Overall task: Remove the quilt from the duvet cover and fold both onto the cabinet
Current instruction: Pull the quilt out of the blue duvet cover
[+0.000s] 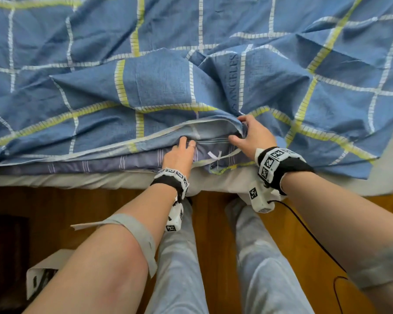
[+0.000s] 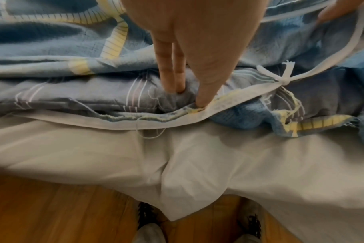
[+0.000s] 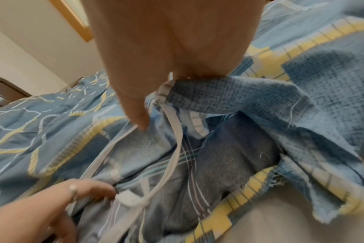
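The blue duvet cover (image 1: 159, 82) with white and yellow checks lies spread over the bed, its opening at the near edge. Inside shows the grey-purple striped quilt (image 1: 123, 165). My left hand (image 1: 182, 150) reaches into the opening, and in the left wrist view its fingers (image 2: 177, 88) and thumb pinch a bulge of the quilt (image 2: 94, 92). My right hand (image 1: 236, 129) grips the cover's upper edge and lifts it; its fingers curl into the cover (image 3: 301, 92) above the quilt (image 3: 229, 156). A knotted white tie (image 1: 214, 155) lies across the opening between the hands.
A pale bed sheet (image 1: 100, 180) hangs over the mattress edge in front of my legs. Below is wooden floor (image 1: 213, 223), with a white box (image 1: 45, 268) at lower left and a black cable (image 1: 315, 241) on the right. A headboard (image 3: 2, 88) stands at the far end.
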Tool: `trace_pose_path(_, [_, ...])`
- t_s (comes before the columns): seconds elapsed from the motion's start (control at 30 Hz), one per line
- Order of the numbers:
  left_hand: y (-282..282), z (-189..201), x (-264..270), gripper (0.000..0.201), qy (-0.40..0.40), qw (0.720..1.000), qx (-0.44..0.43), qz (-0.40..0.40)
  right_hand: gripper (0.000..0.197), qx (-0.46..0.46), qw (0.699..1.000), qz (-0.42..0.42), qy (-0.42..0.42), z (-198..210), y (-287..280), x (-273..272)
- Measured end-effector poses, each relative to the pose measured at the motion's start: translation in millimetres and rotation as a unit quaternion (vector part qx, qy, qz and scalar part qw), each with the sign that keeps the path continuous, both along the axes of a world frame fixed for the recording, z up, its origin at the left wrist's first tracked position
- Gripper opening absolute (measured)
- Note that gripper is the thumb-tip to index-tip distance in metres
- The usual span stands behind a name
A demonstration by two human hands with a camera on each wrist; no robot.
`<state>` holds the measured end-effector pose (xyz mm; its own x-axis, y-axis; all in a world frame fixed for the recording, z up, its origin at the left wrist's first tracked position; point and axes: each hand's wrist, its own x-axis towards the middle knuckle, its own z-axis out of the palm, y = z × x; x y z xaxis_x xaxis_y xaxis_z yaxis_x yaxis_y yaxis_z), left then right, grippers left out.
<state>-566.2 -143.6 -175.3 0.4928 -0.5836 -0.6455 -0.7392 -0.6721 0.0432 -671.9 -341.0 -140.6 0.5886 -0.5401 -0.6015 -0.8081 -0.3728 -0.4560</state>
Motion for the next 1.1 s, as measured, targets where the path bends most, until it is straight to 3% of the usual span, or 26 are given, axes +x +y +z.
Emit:
trace_pose_path(0.13, [6, -9, 7, 0.046, 0.011, 0.999, -0.045, 0.029, 0.091, 0.02, 0.997, 0.049, 0.051, -13, 27, 3])
trace_pose_path(0.33, [12, -9, 15, 0.065, -0.008, 0.999, -0.025, -0.03, 0.085, -0.025, 0.991, 0.064, 0.114, -31, 59, 9])
trace_pose_path(0.43, [15, -8, 19, 0.043, -0.027, 0.998, -0.026, -0.044, 0.076, -0.022, 0.99, 0.073, 0.118, -35, 62, 10])
trace_pose_path(0.5, [15, -6, 24, 0.035, -0.011, 0.999, -0.032, -0.027, 0.074, -0.022, 0.99, 0.076, 0.118, -35, 61, 8])
trace_pose_path(0.73, [19, 35, 47, 0.043, 0.02, 0.988, -0.107, 0.114, 0.092, -0.079, 0.987, 0.064, 0.126, -17, 73, 22])
trace_pose_path(0.8, [22, 50, 60, 0.041, 0.03, 0.98, -0.137, 0.139, 0.084, -0.099, 0.985, 0.069, 0.121, -9, 77, 34])
trace_pose_path(0.97, [31, 81, 89, 0.041, 0.033, 0.971, -0.145, 0.186, 0.032, -0.122, 0.979, 0.094, 0.134, 9, 74, 54])
trace_pose_path(1.1, [38, 97, 114, 0.033, 0.005, 0.963, -0.156, 0.218, 0.032, -0.145, 0.98, 0.058, 0.127, 29, 76, 70])
